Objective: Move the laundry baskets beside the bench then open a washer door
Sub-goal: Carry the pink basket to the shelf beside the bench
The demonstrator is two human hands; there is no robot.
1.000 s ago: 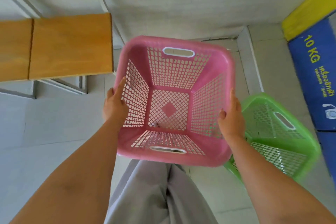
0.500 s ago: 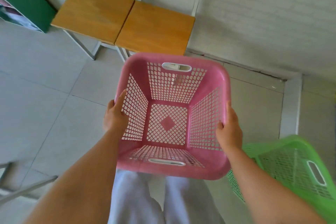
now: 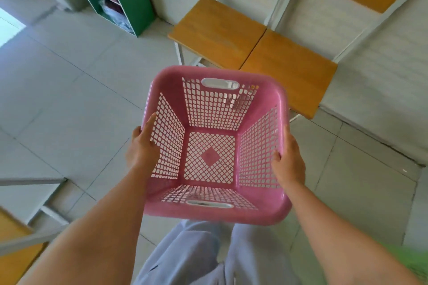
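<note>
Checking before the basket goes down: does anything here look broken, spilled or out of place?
Nothing stands out. The pink basket is empty and looks intact, held level by the left hand and right hand at its side rims. The bench and the floor nearby look clean.

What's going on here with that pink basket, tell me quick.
A person is carrying an empty pink laundry basket, the left hand gripping its left rim and the right hand its right rim. It is held off the floor in front of their legs, with the wooden bench just ahead against the wall. A blurred bit of a green basket shows at the lower right edge. No washer is in view, so that step is not yet begun.
</note>
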